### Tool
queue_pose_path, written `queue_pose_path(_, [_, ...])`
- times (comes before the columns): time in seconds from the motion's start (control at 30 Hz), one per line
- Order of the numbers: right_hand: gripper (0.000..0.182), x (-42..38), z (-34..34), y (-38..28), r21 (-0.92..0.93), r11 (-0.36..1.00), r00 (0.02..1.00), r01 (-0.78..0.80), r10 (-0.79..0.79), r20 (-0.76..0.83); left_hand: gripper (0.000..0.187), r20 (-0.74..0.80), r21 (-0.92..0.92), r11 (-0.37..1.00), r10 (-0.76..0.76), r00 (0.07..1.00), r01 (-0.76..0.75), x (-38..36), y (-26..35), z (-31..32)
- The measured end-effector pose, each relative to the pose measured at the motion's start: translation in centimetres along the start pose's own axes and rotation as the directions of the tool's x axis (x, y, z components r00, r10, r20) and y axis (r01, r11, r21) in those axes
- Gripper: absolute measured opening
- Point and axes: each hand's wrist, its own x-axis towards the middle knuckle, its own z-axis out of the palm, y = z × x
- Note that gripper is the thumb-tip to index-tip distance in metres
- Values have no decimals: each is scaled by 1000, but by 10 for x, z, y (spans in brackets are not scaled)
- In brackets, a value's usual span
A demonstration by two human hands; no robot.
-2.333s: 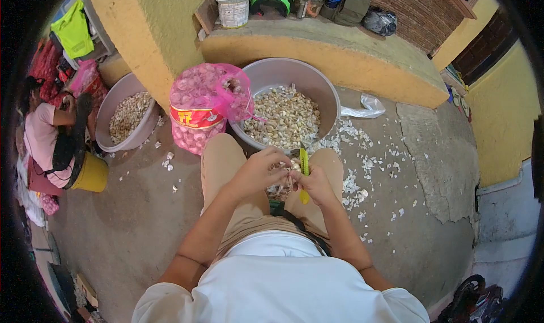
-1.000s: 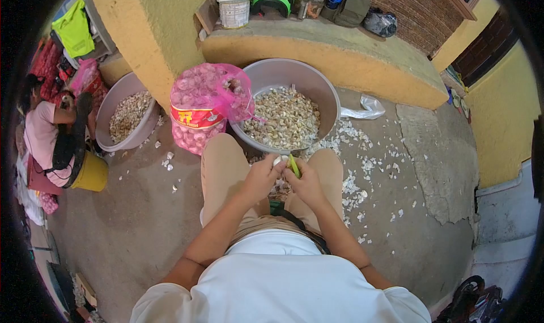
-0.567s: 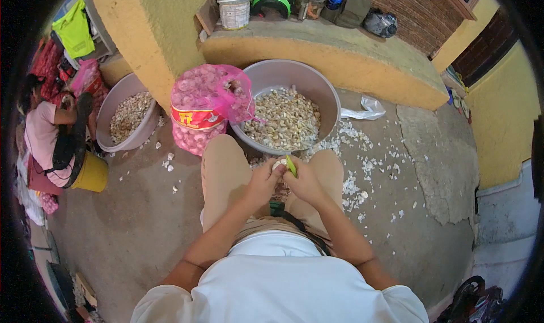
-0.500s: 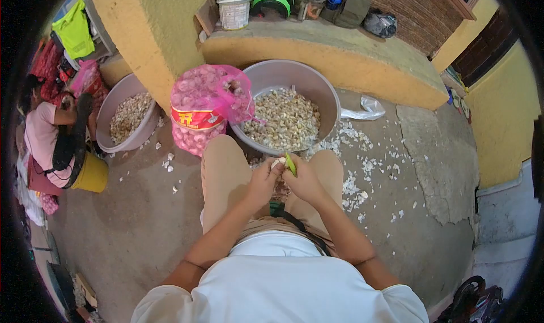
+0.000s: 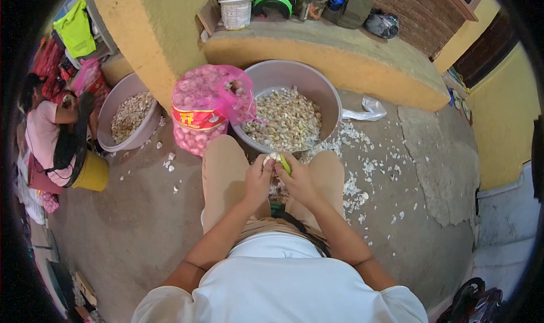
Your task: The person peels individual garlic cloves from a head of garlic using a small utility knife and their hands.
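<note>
Between my knees, my left hand is closed around a whitish garlic bulb. My right hand grips a small knife with a bright green handle; its blade is hidden. The fingertips of both hands meet at the garlic. Just beyond them stands a wide grey basin with many loose garlic cloves inside. Left of the basin, touching it, a pink mesh bag full of garlic bulbs stands upright.
Garlic skins litter the floor at right. A clear plastic bag lies by the basin. At left a co-worker sits near a second basin and a yellow bucket. A ledge holds a white bucket and green helmet.
Both hands have shifted slightly left and turned a little. The knife handle has moved left and down, closer against the garlic, which shows more above the fingers.
</note>
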Motion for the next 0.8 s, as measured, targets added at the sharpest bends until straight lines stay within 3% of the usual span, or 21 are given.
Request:
queue_pose_path(0.03, [30,0,1,5,-21,997,997,76,-77,-30,26,18,-47,998,-41,999,42,0,1,0])
queue_pose_path(0.1, [29,0,0,9,10,998,998,58,-58,1,26,57,-139,983,-117,992,124,0,2,-1])
queue_pose_path(0.23, [26,4,-4,16,16,999,998,30,-31,48,27,88,-230,961,-135,987,152,1,-7,0])
queue_pose_path(0.4, [27,4,-12,5,151,981,986,-123,103,133,29,169,-207,953,-190,967,223,1,3,-4])
queue_pose_path(0.53, [27,5,-17,9,213,950,958,-226,177,226,31,223,-297,923,-182,958,244,2,2,-4])
queue_pose_path(0.7, [28,6,-17,12,139,983,983,-121,98,157,31,296,-410,859,-193,935,307,2,-7,-3])
queue_pose_path(0.8, [30,6,-15,13,109,989,988,-96,81,131,30,198,-382,872,-247,949,307,2,4,3])
